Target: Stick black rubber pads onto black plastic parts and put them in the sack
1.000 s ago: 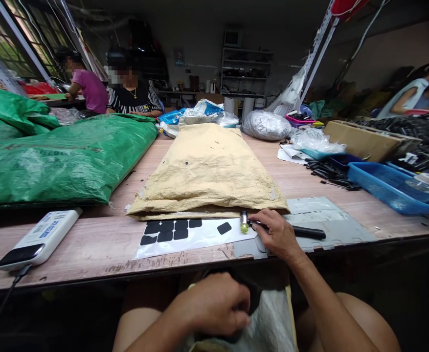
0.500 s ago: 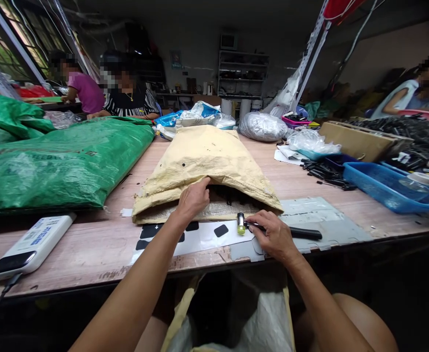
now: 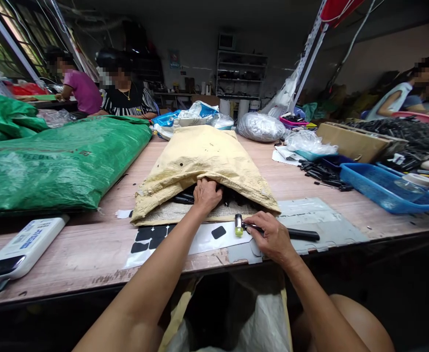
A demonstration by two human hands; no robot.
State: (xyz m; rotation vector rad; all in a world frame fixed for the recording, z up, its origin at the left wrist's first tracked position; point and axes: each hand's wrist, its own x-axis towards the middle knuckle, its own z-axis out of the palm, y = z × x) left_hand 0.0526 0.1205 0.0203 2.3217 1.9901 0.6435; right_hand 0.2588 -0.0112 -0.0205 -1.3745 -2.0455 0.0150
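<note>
So the biggest thing was the wood-look table, with a fat green sack along the left side; in the middle lay the cream sack, its near end gaping toward the person; below the table edge an open bag with a greyish lining faced up, too dark inside to tell whether anything was in it; under the front of the cream sack a white sheet stuck out.

The left hand was in the cream sack's mouth, fingertips hidden, so I can't tell if it had hold of anything; the right hand was gripping a small hammer by its black handle, the head just over the sheet; black parts showed inside the mouth.

Progress-wise, sack open and hammer in hand, that much was done; plenty looked left, since there were parts in the sack and none lay by the hammer head; smallest of all, one black square sat on the sheet, apart from a cluster partly behind the left forearm.
</note>
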